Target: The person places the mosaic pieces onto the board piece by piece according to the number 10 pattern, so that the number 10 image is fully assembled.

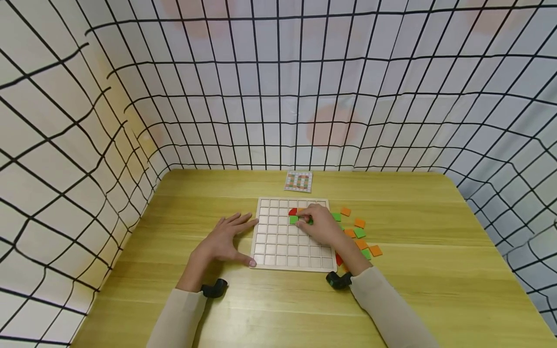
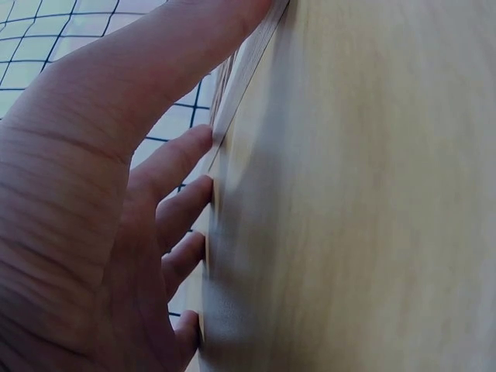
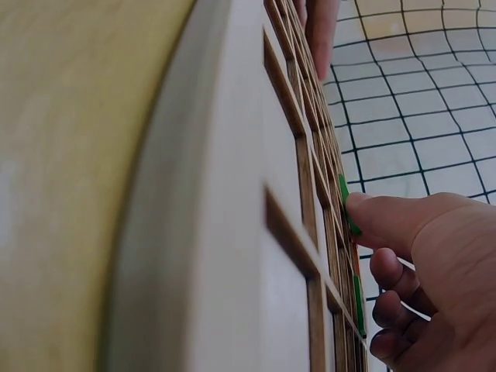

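A pale wooden grid board (image 1: pixel 271 250) lies flat on the table. My left hand (image 1: pixel 224 239) rests beside its left edge, fingers spread, with the thumb at the near-left corner. In the left wrist view the fingertips (image 2: pixel 203 139) meet the board's side. My right hand (image 1: pixel 323 224) is over the upper right of the board, thumb and forefinger at a green tile (image 1: pixel 294 220) in a cell. The right wrist view shows the thumb on the green tile (image 3: pixel 347 203), other fingers curled; the forefinger is hidden. A red tile (image 1: pixel 292 211) sits just above, and an orange one is partly covered.
Loose orange tiles (image 1: pixel 375 250) and green tiles (image 1: pixel 359 233) lie scattered right of the board, some under the right forearm. A small patterned card (image 1: pixel 298 181) lies beyond the board. Black-gridded white sheeting (image 1: pixel 278 106) surrounds the wooden table (image 1: pixel 435 241).
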The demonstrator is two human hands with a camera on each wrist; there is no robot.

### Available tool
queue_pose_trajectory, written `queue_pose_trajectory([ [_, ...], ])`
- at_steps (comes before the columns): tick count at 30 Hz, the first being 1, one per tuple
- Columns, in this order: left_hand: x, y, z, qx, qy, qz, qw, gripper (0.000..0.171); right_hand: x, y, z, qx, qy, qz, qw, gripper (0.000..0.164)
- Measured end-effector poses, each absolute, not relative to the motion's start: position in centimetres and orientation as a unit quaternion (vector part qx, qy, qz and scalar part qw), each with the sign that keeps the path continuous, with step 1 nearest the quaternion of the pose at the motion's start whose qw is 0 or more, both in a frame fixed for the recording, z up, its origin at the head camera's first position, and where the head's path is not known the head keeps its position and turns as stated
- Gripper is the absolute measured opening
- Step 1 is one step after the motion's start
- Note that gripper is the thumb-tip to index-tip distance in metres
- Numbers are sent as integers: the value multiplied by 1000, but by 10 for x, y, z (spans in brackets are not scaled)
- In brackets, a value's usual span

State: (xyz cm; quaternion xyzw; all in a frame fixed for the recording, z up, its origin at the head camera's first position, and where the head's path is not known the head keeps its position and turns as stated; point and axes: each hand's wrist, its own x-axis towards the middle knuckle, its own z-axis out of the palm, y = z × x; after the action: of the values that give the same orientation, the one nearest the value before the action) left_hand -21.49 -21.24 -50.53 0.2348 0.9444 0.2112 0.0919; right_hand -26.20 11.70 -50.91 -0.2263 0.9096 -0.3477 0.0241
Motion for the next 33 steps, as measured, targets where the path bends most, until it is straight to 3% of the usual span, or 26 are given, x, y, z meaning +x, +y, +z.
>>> queue_pose_trajectory([
  [33, -214, -210, -503, 230, 946, 207, 96, 119, -252, 135, -503, -189, 908, -373, 11, 27],
])
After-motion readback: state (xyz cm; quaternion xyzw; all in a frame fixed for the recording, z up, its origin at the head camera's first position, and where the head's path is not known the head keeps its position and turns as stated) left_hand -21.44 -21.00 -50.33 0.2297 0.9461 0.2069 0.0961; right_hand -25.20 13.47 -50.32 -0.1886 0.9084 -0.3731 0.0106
